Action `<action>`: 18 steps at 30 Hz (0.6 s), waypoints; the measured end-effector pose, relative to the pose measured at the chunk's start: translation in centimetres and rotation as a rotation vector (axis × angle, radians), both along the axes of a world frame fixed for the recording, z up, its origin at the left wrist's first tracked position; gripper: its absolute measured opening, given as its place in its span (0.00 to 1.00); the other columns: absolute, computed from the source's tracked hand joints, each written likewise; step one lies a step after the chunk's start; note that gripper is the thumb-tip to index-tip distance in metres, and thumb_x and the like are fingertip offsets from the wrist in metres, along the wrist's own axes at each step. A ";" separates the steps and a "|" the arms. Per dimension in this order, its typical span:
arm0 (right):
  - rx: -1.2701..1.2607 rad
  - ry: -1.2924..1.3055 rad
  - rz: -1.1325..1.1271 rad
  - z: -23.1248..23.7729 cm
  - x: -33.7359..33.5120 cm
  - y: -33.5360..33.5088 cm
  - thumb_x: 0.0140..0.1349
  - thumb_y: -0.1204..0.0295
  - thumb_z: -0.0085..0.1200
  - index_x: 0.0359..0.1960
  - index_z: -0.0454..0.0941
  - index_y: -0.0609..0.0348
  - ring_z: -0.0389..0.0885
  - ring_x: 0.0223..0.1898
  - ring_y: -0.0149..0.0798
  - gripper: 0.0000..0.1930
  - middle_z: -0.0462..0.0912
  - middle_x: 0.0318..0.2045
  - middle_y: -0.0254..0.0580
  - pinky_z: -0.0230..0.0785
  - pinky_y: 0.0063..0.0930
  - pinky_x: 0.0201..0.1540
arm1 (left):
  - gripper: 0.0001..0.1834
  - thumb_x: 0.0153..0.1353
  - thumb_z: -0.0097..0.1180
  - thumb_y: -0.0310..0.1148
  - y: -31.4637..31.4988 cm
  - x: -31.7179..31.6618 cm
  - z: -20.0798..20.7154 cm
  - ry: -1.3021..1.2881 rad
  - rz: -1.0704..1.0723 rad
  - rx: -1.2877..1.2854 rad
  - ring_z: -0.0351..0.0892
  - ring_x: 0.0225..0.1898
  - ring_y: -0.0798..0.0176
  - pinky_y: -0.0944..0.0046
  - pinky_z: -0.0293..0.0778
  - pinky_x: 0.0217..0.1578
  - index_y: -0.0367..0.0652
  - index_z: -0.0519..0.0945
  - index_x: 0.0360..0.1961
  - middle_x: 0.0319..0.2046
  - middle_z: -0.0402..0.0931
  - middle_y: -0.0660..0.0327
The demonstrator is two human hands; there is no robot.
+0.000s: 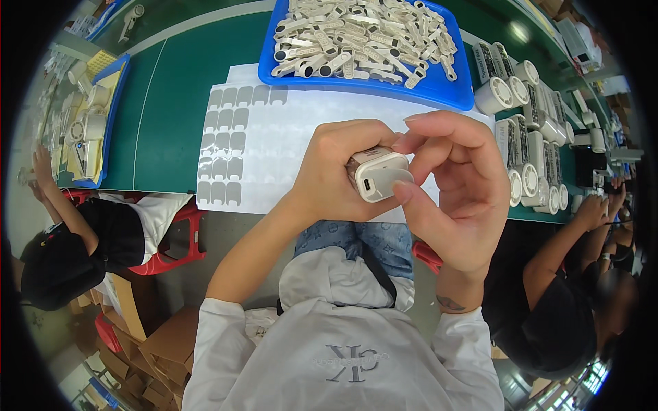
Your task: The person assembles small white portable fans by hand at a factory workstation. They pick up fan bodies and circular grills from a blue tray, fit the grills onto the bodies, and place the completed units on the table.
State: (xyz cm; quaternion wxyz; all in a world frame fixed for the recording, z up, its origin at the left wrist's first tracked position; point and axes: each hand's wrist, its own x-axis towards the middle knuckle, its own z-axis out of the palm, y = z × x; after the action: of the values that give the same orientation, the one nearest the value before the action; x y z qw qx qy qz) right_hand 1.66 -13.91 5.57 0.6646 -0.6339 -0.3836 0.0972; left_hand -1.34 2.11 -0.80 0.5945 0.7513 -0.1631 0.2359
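Note:
My left hand is wrapped round a white handheld device, which has a small charging port in its rounded end. A grey sticker appears to cover most of that end face. My right hand curls over the same end, its thumb on the face's lower right edge and its fingertips by the upper edge. Beneath my hands lies a white backing sheet, and rows of grey stickers remain on its left part. The rest of the device is hidden in my left palm.
A blue tray heaped with small off-white strap-like parts stands at the back. Several white cylindrical devices are lined up at right. Another blue tray holds parts at left. People sit on both sides; cardboard boxes lie at lower left.

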 end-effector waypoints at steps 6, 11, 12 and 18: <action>0.064 0.068 -0.035 0.0 -0.2 0.3 0.49 0.85 0.59 0.54 0.68 0.71 0.77 0.43 0.33 0.27 0.77 0.31 0.41 0.66 0.26 0.52 | 0.17 0.35 0.72 0.31 0.1 0.1 0.3 -0.015 -0.007 -0.004 0.77 0.21 0.58 0.65 0.70 0.22 0.41 0.77 0.27 0.21 0.76 0.60; 0.090 0.087 -0.042 -0.1 -0.3 0.2 0.49 0.85 0.59 0.54 0.69 0.71 0.77 0.43 0.33 0.27 0.77 0.29 0.39 0.66 0.26 0.52 | 0.17 0.35 0.72 0.31 0.1 0.1 0.4 -0.023 -0.006 0.019 0.77 0.21 0.58 0.65 0.70 0.22 0.41 0.78 0.27 0.21 0.76 0.60; 0.063 0.064 -0.043 -0.1 -0.3 0.2 0.49 0.85 0.59 0.54 0.69 0.71 0.77 0.43 0.33 0.27 0.77 0.28 0.38 0.66 0.26 0.52 | 0.17 0.35 0.72 0.31 0.0 0.1 0.3 -0.028 -0.002 0.010 0.77 0.21 0.58 0.65 0.70 0.22 0.41 0.77 0.27 0.21 0.76 0.60; 0.034 0.054 -0.073 0.1 -0.4 0.5 0.48 0.85 0.59 0.53 0.70 0.70 0.77 0.42 0.32 0.26 0.77 0.29 0.39 0.66 0.25 0.50 | 0.17 0.36 0.72 0.31 0.1 0.2 0.1 -0.022 0.002 0.004 0.76 0.21 0.58 0.65 0.69 0.22 0.41 0.77 0.27 0.21 0.76 0.60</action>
State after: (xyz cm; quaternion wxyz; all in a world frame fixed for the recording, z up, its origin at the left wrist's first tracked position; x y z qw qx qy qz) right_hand 1.27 -13.46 5.62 0.6886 -0.6331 -0.3437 0.0833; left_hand -1.14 2.19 -0.70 0.5908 0.7500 -0.1694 0.2444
